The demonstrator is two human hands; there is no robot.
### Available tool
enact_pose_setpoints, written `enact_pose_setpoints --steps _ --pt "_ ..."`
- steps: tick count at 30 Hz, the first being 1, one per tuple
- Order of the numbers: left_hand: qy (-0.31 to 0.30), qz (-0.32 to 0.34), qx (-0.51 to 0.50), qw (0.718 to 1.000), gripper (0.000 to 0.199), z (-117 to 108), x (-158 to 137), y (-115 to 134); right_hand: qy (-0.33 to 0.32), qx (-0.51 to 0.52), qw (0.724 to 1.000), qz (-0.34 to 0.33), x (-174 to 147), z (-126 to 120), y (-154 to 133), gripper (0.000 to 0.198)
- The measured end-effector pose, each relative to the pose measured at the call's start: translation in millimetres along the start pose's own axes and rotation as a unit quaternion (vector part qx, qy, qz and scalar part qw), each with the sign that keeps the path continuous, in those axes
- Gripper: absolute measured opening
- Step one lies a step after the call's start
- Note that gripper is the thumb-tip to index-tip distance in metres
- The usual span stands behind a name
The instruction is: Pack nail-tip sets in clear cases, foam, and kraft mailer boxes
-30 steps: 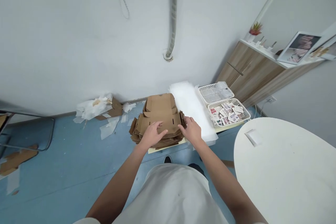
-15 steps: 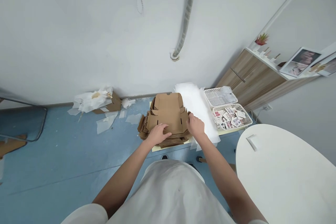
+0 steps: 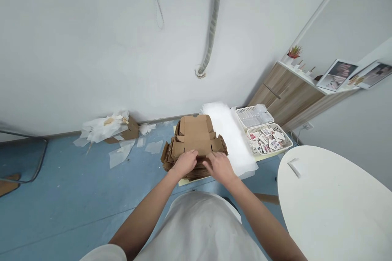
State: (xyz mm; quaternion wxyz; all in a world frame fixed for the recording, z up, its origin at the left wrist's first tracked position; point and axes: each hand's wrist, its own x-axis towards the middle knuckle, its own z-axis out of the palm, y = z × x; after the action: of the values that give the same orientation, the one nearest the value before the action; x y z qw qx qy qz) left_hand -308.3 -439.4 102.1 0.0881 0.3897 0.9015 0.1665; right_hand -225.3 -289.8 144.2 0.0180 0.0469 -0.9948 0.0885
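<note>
A brown cardboard box blank (image 3: 196, 128) lies on top of a stack of similar flattened boxes (image 3: 168, 159). Its lid panel points toward the wall, and two dark slots show near its front. My left hand (image 3: 185, 163) has its fingers curled over the blank's near edge, left of the middle. Close beside it, my right hand (image 3: 221, 167) grips the same edge, with its thumb on the near side. The near panel between the hands looks bent upward; my fingers partly hide it.
Right of the stack lie white foam sheets (image 3: 225, 130). Beyond them are a white basket of printed cards (image 3: 269, 140) and another basket of clear packets (image 3: 255, 115). A white round table (image 3: 333, 195) stands at the right. Crumpled wrapping (image 3: 102, 128) covers a carton at the left.
My right hand has moved left from the blank's right side to its near edge. My left hand has shifted slightly to the right and now curls at the near edge. The camera view has shifted slightly.
</note>
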Motion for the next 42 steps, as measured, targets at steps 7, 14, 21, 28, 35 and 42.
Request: enact_pose_setpoints --steps 7,14,21,28,35,42 --pt "0.078 -0.071 -0.019 0.994 0.012 -14 -6 3 -0.09 0.023 0.995 0.042 -9 28 -5 0.031" --pt "0.194 -0.063 -0.08 0.976 0.007 -25 -18 3 -0.03 0.395 0.911 0.114 -16 17 26 0.061" --pt "0.215 0.015 -0.101 0.971 0.012 -8 -32 25 0.011 0.513 0.829 0.224 -27 -24 49 0.078" --pt "0.124 0.062 -0.139 0.981 0.009 7 -36 45 -0.055 0.266 0.912 0.307 -33 -24 45 0.051" --pt "0.198 -0.172 -0.157 0.952 0.041 -33 -35 17 -0.08 0.054 0.944 0.316 -45 -11 58 0.047" --pt "-0.018 -0.22 -0.12 0.968 0.027 -25 -25 -2 -0.059 0.038 0.933 0.352 -79 -6 74 0.044"
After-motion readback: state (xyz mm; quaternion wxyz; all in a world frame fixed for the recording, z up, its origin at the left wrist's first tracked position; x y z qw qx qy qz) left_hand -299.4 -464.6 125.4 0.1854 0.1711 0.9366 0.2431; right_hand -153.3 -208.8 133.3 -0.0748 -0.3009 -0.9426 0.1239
